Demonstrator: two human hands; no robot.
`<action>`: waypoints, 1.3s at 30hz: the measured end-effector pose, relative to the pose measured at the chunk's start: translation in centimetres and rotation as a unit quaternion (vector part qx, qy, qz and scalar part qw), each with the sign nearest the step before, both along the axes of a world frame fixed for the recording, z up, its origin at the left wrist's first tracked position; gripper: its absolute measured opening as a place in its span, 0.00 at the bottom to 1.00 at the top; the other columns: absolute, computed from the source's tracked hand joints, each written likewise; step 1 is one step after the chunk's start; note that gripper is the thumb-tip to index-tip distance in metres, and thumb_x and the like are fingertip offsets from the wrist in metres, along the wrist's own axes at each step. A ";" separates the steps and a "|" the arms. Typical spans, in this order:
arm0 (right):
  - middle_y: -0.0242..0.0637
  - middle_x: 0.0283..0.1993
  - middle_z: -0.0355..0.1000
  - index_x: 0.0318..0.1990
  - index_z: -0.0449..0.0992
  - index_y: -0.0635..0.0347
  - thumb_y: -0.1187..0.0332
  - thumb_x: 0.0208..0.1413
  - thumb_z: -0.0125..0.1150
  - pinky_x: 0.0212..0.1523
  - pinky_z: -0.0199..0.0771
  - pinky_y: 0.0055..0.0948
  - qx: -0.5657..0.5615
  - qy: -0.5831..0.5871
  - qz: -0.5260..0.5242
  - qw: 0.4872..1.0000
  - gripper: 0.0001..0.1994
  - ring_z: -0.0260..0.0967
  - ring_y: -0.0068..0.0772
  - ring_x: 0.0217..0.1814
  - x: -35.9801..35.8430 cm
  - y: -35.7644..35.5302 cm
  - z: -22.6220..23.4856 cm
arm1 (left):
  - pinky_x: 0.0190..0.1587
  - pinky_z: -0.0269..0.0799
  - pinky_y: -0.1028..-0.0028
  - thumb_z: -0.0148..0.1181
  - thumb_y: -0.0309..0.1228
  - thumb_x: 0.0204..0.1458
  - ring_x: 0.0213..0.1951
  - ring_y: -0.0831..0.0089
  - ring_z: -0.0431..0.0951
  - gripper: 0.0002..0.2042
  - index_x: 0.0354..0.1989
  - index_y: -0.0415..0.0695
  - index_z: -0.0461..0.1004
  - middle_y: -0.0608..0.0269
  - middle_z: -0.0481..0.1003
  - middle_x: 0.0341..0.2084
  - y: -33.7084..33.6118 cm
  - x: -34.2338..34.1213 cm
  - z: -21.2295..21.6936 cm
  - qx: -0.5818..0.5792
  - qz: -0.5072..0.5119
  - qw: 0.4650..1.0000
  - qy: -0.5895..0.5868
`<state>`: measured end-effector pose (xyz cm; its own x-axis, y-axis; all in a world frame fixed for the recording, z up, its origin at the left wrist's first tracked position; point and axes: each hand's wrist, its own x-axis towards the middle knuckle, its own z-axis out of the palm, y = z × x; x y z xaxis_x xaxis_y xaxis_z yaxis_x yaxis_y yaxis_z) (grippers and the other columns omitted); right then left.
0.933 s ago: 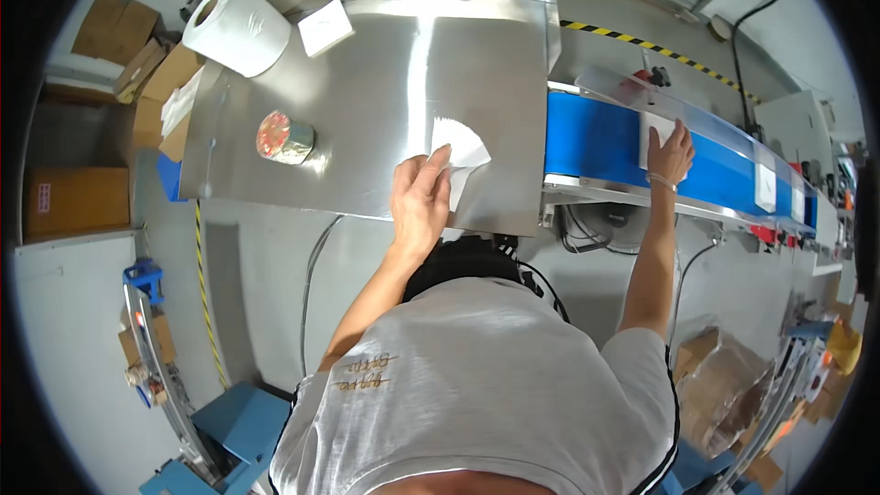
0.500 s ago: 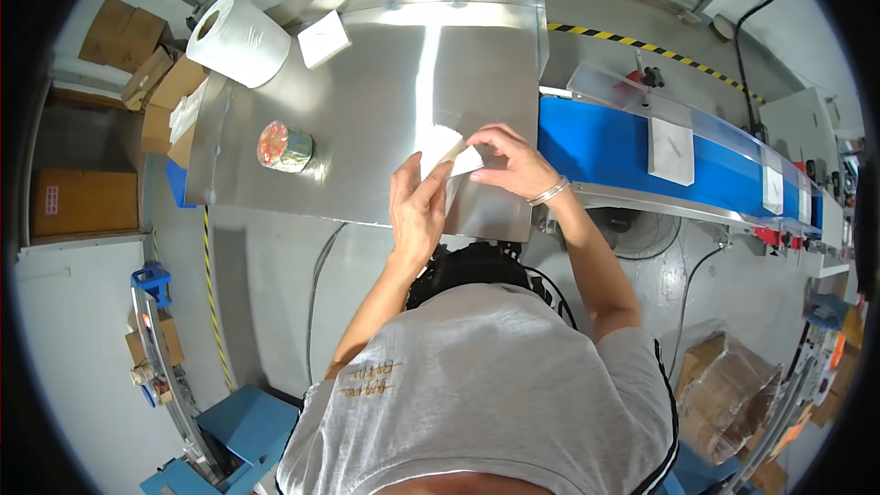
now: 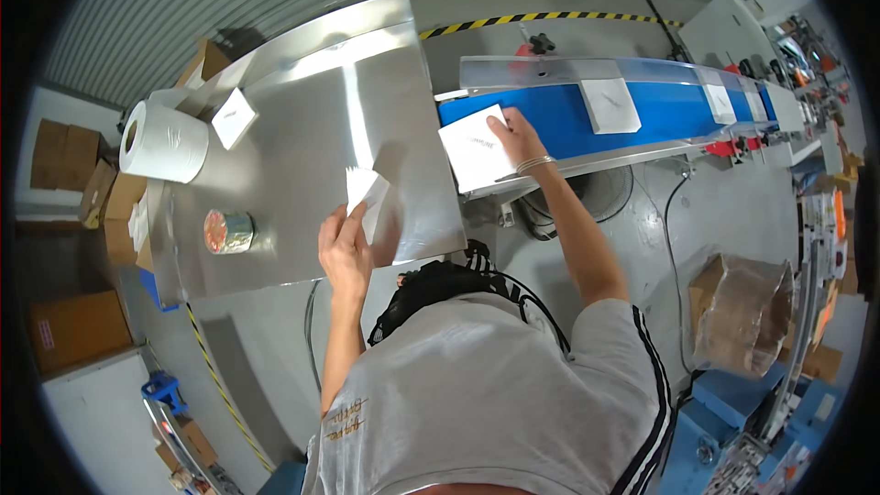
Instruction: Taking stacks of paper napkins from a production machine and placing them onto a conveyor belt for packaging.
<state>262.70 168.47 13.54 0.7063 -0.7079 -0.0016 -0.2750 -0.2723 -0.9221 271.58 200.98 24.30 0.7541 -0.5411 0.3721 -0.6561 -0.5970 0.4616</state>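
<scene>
My left hand (image 3: 346, 252) is closed on a fanned stack of white paper pieces (image 3: 367, 191) over the metal table. Whether they are cards or folded sheets is too small to tell. My right hand (image 3: 520, 139) grips a flat white square box (image 3: 475, 148) by its right edge, thumb on top. The box is at the near left end of the blue conveyor belt (image 3: 550, 116), partly past its front side. Other white boxes, one of them (image 3: 610, 105) closest, lie further along the belt.
On the metal table (image 3: 293, 128) are a large white roll (image 3: 165, 142), a white square box (image 3: 234, 117) and a small shiny roll (image 3: 228, 231). A clear guard (image 3: 513, 71) runs along the belt's far side. Cardboard boxes (image 3: 78, 330) stand at the left.
My right hand has left the paper stack and moved right to the belt, where it now holds a white box. My left hand keeps the stack. The view has turned rightward.
</scene>
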 end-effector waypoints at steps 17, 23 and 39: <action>0.35 0.49 0.72 0.49 0.72 0.61 0.57 0.61 0.54 0.53 0.67 0.27 0.094 -0.111 0.147 0.978 0.18 0.67 0.28 0.52 -3.9 0.1 5.8 | 0.38 0.71 0.70 0.58 0.17 0.46 0.35 0.61 0.76 0.12 0.39 0.44 0.80 0.54 0.76 0.36 -7.4 -2.7 1.6 -0.075 -0.256 0.953 0.145; 0.29 0.45 0.71 0.54 0.68 0.60 0.51 0.65 0.43 0.46 0.67 0.21 0.355 -0.039 0.232 0.905 0.22 0.66 0.18 0.45 -4.8 0.8 6.9 | 0.34 0.68 0.79 0.58 0.20 0.52 0.30 0.82 0.71 0.09 0.40 0.44 0.80 0.69 0.77 0.29 -13.1 -1.1 0.7 -0.097 -0.162 0.884 0.427; 0.43 0.36 0.77 0.44 0.77 0.60 0.52 0.51 0.63 0.40 0.73 0.32 -0.088 0.112 -0.218 0.965 0.21 0.75 0.39 0.38 -11.4 -18.0 2.0 | 0.40 0.72 0.75 0.60 0.22 0.50 0.35 0.76 0.74 0.17 0.50 0.42 0.74 0.59 0.76 0.39 -16.6 -2.4 -6.3 -0.077 -0.157 0.901 0.397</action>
<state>251.27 150.50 15.58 0.3364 -0.9413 0.0279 -0.5853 -0.2322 -0.7768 269.22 184.34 17.99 0.6340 -0.7627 -0.1278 -0.2088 -0.3280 0.9213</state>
